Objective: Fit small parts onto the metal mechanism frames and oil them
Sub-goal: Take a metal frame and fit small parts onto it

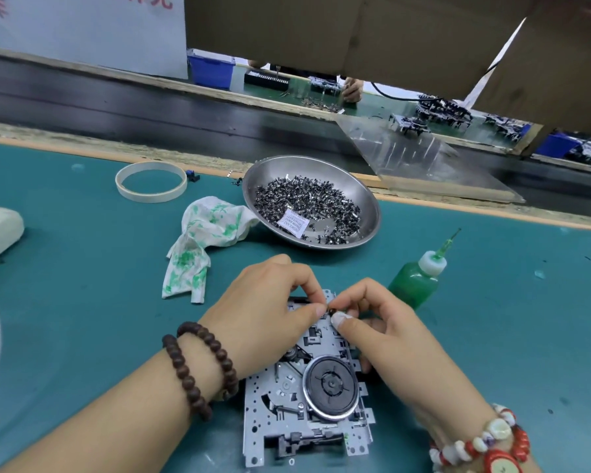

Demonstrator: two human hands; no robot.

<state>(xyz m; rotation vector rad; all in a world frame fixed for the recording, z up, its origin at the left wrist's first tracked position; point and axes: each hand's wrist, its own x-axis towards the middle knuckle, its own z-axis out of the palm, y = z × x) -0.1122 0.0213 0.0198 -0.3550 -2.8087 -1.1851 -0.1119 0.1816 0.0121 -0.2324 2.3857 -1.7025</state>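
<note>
- Lying at the far left of the green bench, a ring of tape and a crumpled cloth sit near the work, the cloth probably there for wiping off oil.
- The left hand has thumb and forefinger pinched together at the far edge of the metal frame, apparently steadying a small part too tiny to make out.
- The frame lies flat on the bench just in front of the person, its black wheel facing up.
- The steel bowl of loose parts stands beyond it, within easy reach.
- The right hand pinches the same spot, fingertips meeting the left's.
- The green oil bottle leans just beside the right hand, untouched, so oiling looks yet to come.
</note>
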